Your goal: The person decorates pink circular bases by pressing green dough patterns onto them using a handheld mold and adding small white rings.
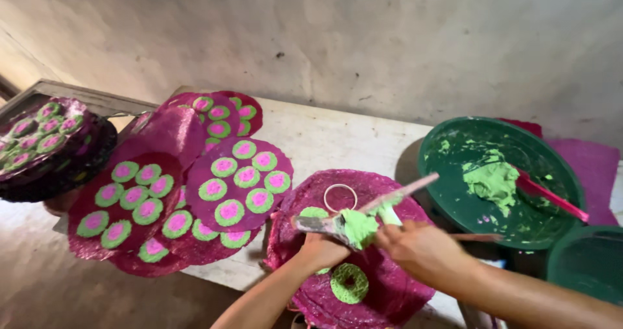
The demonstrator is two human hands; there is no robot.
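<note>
Our left hand [319,248] grips a knife [324,225] heaped with green paste [359,227] over a magenta disc [383,283] on the tabletop [324,137]. Our right hand [418,244] pinches a stick [405,191], scraping that paste, beside the green basin [454,206].

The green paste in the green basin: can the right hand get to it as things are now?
Probably yes. The right hand is beside the green basin, open on top; only a pink spatula lies by the green paste.
</note>
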